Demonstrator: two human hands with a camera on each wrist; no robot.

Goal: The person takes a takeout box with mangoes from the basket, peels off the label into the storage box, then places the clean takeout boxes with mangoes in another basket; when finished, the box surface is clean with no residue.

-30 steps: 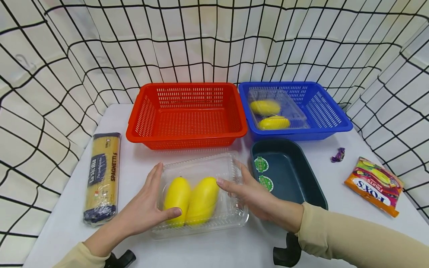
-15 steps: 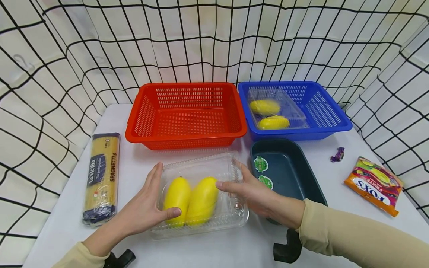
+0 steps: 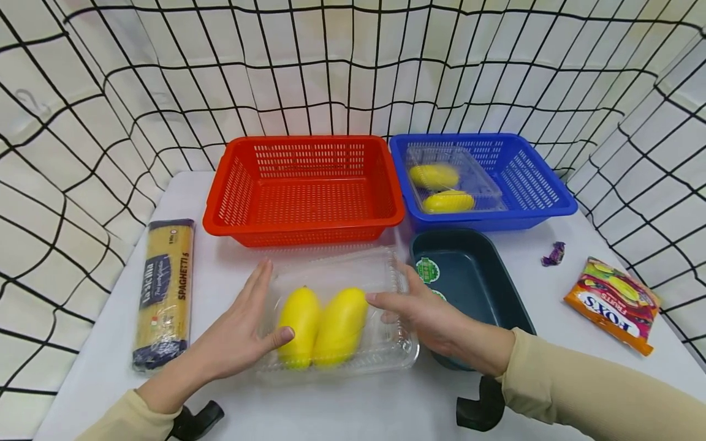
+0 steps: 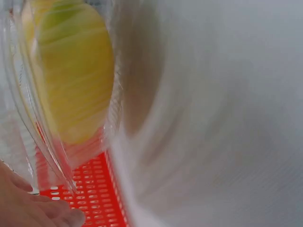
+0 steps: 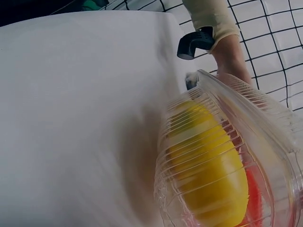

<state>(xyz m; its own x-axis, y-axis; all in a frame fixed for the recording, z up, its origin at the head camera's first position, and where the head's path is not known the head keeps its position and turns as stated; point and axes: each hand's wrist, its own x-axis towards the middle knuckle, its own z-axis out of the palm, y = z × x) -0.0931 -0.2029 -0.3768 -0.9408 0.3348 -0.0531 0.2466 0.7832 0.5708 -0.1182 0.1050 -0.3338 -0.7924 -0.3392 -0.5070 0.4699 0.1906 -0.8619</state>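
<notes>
Both hands hold a clear plastic clamshell container with two yellow mangoes inside. At its left side is my left hand, thumb on the front left edge and fingers stretched along the side. My right hand grips the right side, with the thumb over the lid; its other fingers are partly hidden. In the left wrist view the left fingers lie by the lid rim. The right wrist view shows one mango through the ribbed wall, and a shadow on the table beside the container.
Behind stand a red basket and a blue basket; the blue one holds another clear container with yellow fruit. A dark green tray, spaghetti pack, purple wrapped candy and Fox's candy bag lie around. Black netting surrounds the table.
The container has shifted slightly to the right and seems raised a little, with both hands moving along with it. The baskets, tray and packs stay where they were.
</notes>
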